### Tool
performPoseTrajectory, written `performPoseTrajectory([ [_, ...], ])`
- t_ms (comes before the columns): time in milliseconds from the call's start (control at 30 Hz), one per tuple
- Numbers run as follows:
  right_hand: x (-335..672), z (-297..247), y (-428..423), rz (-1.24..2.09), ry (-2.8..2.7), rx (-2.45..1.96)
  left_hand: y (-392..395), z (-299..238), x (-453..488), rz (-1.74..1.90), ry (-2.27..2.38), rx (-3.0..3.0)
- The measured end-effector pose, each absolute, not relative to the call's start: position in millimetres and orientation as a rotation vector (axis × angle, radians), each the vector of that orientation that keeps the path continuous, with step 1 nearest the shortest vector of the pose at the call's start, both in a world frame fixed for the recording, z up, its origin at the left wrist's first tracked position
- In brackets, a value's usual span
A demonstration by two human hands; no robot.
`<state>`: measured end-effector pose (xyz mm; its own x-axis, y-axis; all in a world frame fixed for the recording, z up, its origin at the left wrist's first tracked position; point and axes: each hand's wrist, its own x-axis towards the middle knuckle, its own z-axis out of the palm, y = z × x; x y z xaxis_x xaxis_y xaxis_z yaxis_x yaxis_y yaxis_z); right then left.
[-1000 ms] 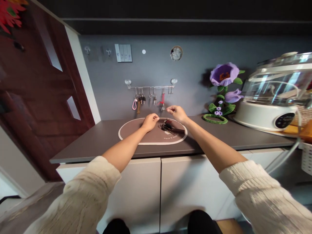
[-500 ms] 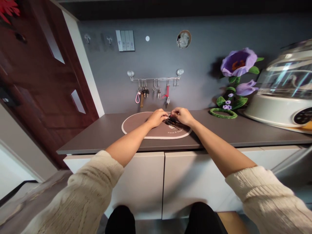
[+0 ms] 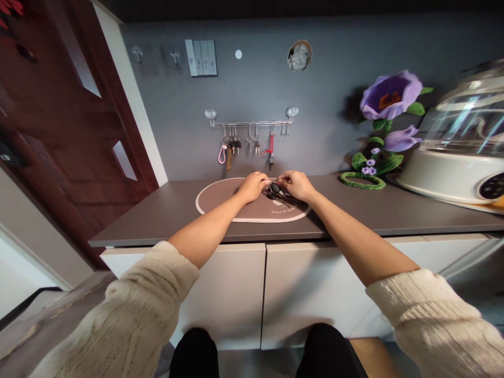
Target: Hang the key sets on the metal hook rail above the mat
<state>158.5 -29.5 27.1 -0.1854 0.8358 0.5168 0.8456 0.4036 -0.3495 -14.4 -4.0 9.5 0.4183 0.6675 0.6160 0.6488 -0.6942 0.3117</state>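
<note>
A bunch of keys with dark heads and metal rings lies on an oval brown mat on the dark counter. My left hand is curled at the bunch's left side, fingertips pinched on it. On the right side of the same bunch my right hand is closed too. Both hands meet over the keys. Above them a chrome rail on the grey wall carries several hanging keys, a pink clip and a red strap.
A dark wooden door stands at the left. A purple fabric flower with a green ring base sits right of the mat. A white appliance with a clear lid fills the far right. White cabinet doors hang below the counter.
My two hands came together from apart and closed on the key bunch on the mat. The view shifted slightly downward and to the right.
</note>
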Motion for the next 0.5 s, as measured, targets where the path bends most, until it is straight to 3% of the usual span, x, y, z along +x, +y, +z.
performPoseTrajectory([
  [500, 155.3, 29.8, -34.3, -0.039, -2.001, -1.353, -2.0, 12.7, -13.5, 1.401, 1.078, 2.011],
])
